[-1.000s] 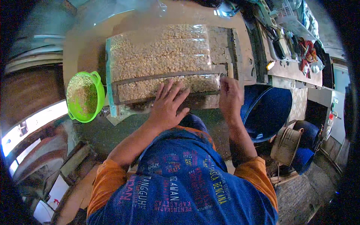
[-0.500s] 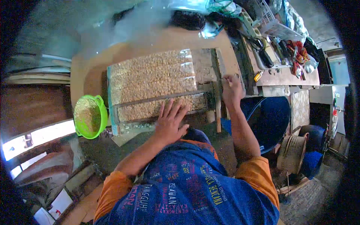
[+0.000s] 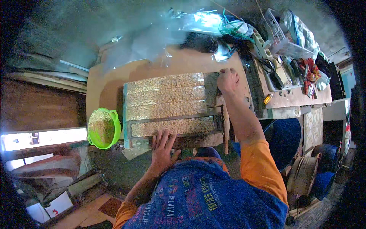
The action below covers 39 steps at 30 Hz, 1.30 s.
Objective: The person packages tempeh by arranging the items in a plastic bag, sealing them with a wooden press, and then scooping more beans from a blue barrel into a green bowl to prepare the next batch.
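In front of me lies a flat tray-like frame [image 3: 124, 110] holding clear plastic sleeves [image 3: 164, 101] filled with pale beige grains, perhaps beans. A nearer strip of the same filling [image 3: 190, 126] lies behind a dark bar. My left hand [image 3: 164, 149] rests on the frame's near edge, fingers stretched out and touching that strip's plastic. At the far right corner my right hand [image 3: 228, 81] has its fingers curled together; whatever they grip is hidden. A dark bare panel [image 3: 214, 89] shows between the sleeves' ends and this hand.
A bright green basket [image 3: 116, 131] with loose grains stands at the frame's left. The brown tabletop [image 3: 103, 86] extends behind. On a side bench at right lie a yellow-handled tool [image 3: 268, 99], a white crate [image 3: 291, 49] and clutter. Below it stands a blue drum [image 3: 284, 141].
My right hand has moved away from me along the frame's right side to its far corner. My left hand has slid back toward the near edge. The view has shifted.
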Available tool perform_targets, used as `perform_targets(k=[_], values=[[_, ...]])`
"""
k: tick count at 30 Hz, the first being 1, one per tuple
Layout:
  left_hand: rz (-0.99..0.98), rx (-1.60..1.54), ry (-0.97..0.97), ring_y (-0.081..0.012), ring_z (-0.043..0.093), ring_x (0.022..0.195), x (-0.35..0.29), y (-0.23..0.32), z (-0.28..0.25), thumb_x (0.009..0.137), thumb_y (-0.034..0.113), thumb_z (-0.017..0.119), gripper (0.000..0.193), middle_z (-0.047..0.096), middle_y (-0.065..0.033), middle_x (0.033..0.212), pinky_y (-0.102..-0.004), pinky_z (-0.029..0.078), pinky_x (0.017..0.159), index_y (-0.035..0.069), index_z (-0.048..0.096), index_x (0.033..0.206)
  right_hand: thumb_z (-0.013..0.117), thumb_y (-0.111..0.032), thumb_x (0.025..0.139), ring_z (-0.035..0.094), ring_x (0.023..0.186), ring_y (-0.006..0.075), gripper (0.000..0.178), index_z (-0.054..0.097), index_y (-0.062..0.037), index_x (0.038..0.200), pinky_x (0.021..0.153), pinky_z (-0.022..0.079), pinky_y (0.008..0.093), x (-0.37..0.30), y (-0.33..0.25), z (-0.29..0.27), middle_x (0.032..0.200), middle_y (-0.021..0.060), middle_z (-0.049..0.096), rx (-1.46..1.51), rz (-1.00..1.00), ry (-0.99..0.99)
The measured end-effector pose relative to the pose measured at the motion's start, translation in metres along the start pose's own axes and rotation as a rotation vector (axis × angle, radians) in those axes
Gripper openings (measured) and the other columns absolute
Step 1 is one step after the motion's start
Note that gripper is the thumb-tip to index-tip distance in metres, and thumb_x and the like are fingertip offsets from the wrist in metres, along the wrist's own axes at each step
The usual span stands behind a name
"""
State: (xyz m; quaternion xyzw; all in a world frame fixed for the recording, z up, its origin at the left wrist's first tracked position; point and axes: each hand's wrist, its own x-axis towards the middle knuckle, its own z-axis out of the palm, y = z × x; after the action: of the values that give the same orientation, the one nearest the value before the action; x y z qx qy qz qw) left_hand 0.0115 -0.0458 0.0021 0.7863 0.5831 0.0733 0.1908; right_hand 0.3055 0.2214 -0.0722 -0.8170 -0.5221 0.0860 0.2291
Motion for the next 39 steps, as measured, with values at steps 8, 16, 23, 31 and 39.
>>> perform_targets(k=[8, 16, 23, 31, 39], values=[[-0.044, -0.064, 0.037, -0.0427, 0.02, 0.142, -0.008, 0.001, 0.006, 0.085, 0.044, 0.062, 0.069, 0.032, -0.019, 0.151, -0.0585, 0.014, 0.114, 0.012, 0.043, 0.143, 0.057, -0.021, 0.087, 0.045, 0.122, 0.0363, 0.025, 0.071, -0.017, 0.107, 0.107, 0.032, 0.0461, 0.0, 0.019, -0.008, 0.13, 0.0167, 0.055, 0.035, -0.009, 0.088], [0.046, -0.048, 0.058, -0.044, 0.021, 0.141, 0.02, 0.021, 0.005, 0.083, 0.036, 0.066, 0.07, 0.032, -0.0201, 0.15, -0.0578, 0.014, 0.115, 0.012, 0.042, 0.144, 0.065, -0.009, 0.079, 0.052, 0.114, 0.0406, 0.027, 0.067, -0.0079, 0.107, 0.095, 0.044, 0.0454, -0.094, 0.074, -0.057, 0.123, 0.0227, 0.056, 0.437, -0.22, 0.051], [0.179, 0.005, 0.008, -0.0426, 0.02, 0.142, 0.057, 0.048, 0.014, 0.084, 0.04, 0.064, 0.07, 0.028, -0.017, 0.152, -0.0596, 0.014, 0.114, 0.023, 0.038, 0.147, 0.069, -0.01, 0.073, 0.033, 0.134, 0.0413, 0.049, 0.062, -0.0141, 0.121, 0.111, 0.027, 0.0498, -0.189, 0.106, -0.101, 0.141, 0.0183, 0.041, 0.002, -0.45, -0.231], [0.159, 0.014, 0.018, -0.0432, 0.017, 0.143, 0.055, 0.051, 0.025, 0.084, 0.041, 0.064, 0.07, 0.027, -0.0166, 0.153, -0.0606, 0.01, 0.114, 0.022, 0.038, 0.147, 0.067, -0.014, 0.079, 0.034, 0.132, 0.0435, 0.044, 0.06, -0.0113, 0.123, 0.11, 0.029, 0.0509, -0.191, 0.105, -0.112, 0.139, 0.0218, 0.042, -0.056, -0.432, -0.071], [0.2, 0.009, 0.009, -0.0433, 0.018, 0.142, 0.064, 0.067, 0.031, 0.084, 0.042, 0.064, 0.071, 0.028, -0.0168, 0.153, -0.0626, 0.01, 0.114, 0.02, 0.039, 0.146, 0.067, -0.014, 0.079, 0.034, 0.132, 0.0445, 0.045, 0.058, -0.008, 0.123, 0.109, 0.029, 0.0517, -0.196, 0.097, -0.107, 0.138, 0.0229, 0.042, -0.016, -0.419, -0.111]])
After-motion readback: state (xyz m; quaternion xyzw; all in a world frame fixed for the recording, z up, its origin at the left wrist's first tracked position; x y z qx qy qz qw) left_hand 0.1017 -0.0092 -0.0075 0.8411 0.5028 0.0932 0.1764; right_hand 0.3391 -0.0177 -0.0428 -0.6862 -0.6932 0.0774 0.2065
